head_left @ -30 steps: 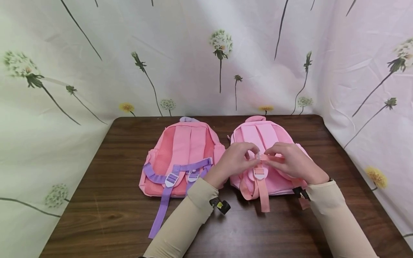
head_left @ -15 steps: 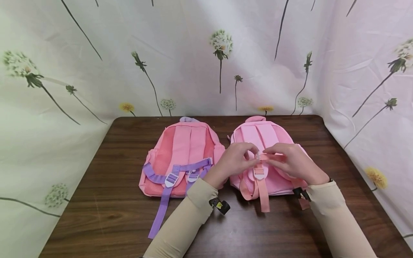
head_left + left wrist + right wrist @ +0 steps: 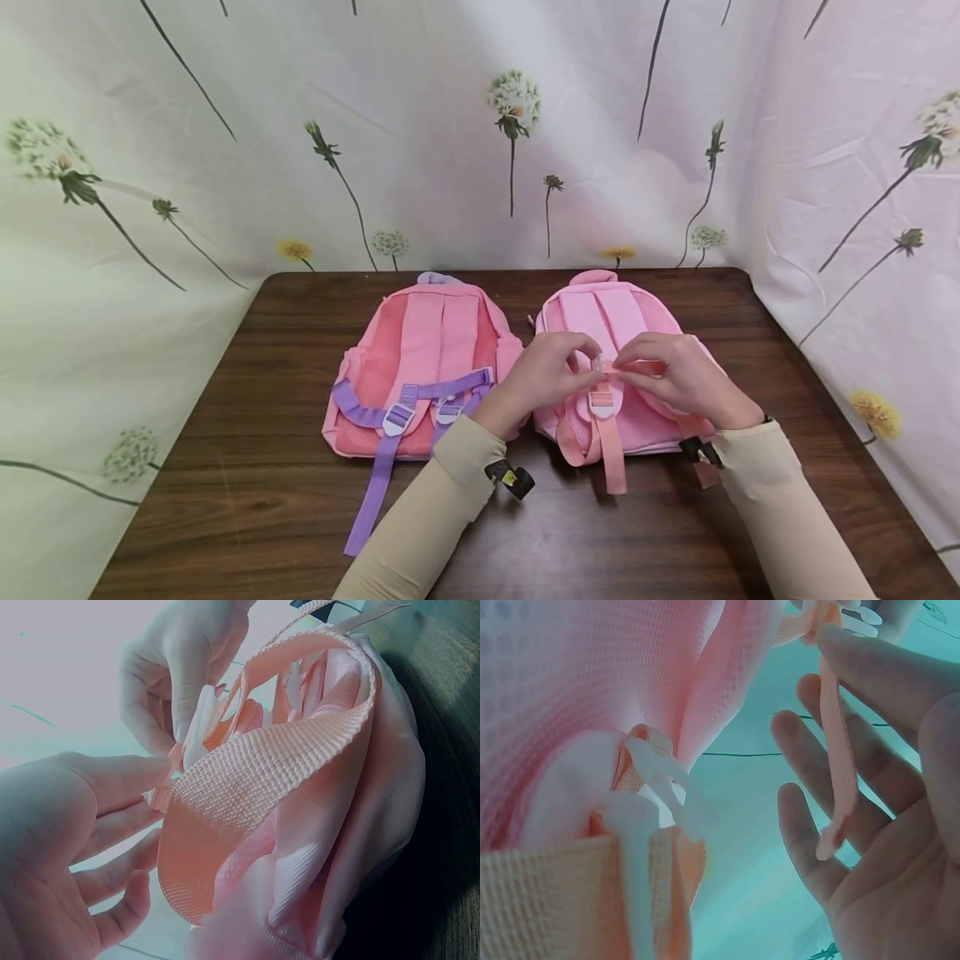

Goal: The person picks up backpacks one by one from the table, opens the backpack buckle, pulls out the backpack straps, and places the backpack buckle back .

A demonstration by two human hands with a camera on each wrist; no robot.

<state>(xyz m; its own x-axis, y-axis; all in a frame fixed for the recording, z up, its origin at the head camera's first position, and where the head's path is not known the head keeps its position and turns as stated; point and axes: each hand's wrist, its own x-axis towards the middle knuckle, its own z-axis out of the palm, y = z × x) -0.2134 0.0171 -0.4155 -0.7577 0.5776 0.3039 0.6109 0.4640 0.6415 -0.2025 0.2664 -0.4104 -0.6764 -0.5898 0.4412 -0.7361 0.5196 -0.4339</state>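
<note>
Over the light pink backpack (image 3: 660,433) on the right, both hands meet at a chest strap. My left hand (image 3: 551,371) pinches a small white side-release buckle (image 3: 598,363) between thumb and fingers. Just to the right of it, my right hand (image 3: 678,375) pinches the peach webbing strap (image 3: 838,742), whose loose end hangs across the palm in the right wrist view. White prongs show beside the right fingertips there. A broad loop of peach webbing (image 3: 262,765) curves in front of the left fingertips in the left wrist view and partly hides the pinch.
A coral-pink backpack (image 3: 442,333) with purple straps (image 3: 382,483) lies to the left, its back panel up. A white ladder-lock slider (image 3: 602,404) sits below the hands. The brown wooden table (image 3: 247,467) is bordered by a dandelion-print cloth (image 3: 450,167).
My right fingertips have shifted slightly along the strap toward the buckle. The left hand and both backpacks stay nearly still.
</note>
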